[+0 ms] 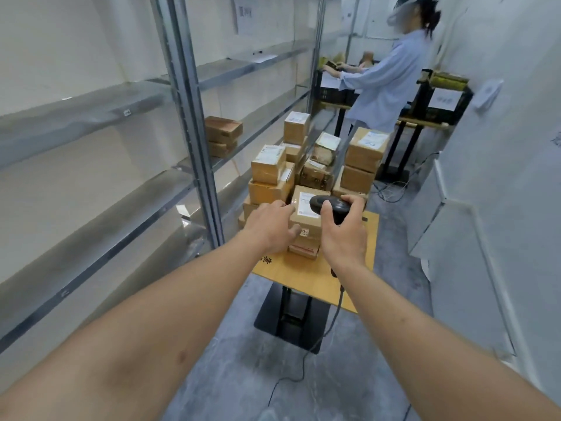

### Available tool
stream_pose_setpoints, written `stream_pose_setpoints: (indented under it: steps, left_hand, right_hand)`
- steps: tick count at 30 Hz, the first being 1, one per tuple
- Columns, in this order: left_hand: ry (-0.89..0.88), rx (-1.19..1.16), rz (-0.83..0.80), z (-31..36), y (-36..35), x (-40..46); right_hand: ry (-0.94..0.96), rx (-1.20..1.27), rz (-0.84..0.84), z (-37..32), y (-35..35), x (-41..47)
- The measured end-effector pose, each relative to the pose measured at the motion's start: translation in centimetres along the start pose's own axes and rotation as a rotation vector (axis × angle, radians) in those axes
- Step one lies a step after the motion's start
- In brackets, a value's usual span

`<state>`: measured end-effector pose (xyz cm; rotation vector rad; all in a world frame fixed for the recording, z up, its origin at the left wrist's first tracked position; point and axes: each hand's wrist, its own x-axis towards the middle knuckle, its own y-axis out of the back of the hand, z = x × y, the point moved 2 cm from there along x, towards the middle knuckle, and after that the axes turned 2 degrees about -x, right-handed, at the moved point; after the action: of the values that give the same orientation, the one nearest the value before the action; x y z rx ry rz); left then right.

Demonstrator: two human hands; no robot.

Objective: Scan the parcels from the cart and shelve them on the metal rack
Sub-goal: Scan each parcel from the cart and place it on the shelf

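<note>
- Head view: the right hand (343, 235) is seen with its fingers curled round a black handheld scanner (329, 205); the scanner head is held just over the white label (306, 203) of the nearest parcel (305, 220).
- The left hand (270, 224) is laid on that same parcel's left edge, fingers bent over the top and thumb against the near side; a steadying hold is judged, not a lift.
- The parcel is found on top of a short stack, directly under both sets of fingertips.
- Risk, judged: the label is partly shaded by the scanner head, so a misread could follow if the angle is kept this steep.
- Risk, judged: the stack below looks uneven; a sideways pull by the left fingers could shift the lower boxes.
- Risk, judged: the scanner cable (334, 311) hangs below the right wrist down to the floor; it could be snagged on the cart when the parcel is carried left.
- Beyond the fingers, more stacked parcels (362, 156) are crowded on the wooden cart top (306, 278), which is carried on a black pedestal base (274, 317).
- Left of the fingers, the metal rack (188, 95) is noted, its shelves mostly bare; two boxes (223, 135) are already set on one shelf beyond the upright.
- Further off, a second person (391, 80) is seen working at black crates (446, 101) in a narrow white-walled room with a grey floor (243, 375).
</note>
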<state>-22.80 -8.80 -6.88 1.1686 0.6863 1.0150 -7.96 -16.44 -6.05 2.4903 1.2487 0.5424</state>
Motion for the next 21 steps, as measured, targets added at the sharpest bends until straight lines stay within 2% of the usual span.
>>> stream_pose_setpoints:
  steps: [12, 21]
  left_hand:
    - [-0.002, -0.042, -0.176, -1.0, -9.6, 15.6]
    - [0.168, -0.021, -0.211, -1.8, -14.5, 21.1]
  right_hand:
    - [-0.168, -0.067, 0.076, 7.5, -4.7, 13.0]
    - [-0.275, -0.101, -0.004, 11.9, -7.1, 19.0]
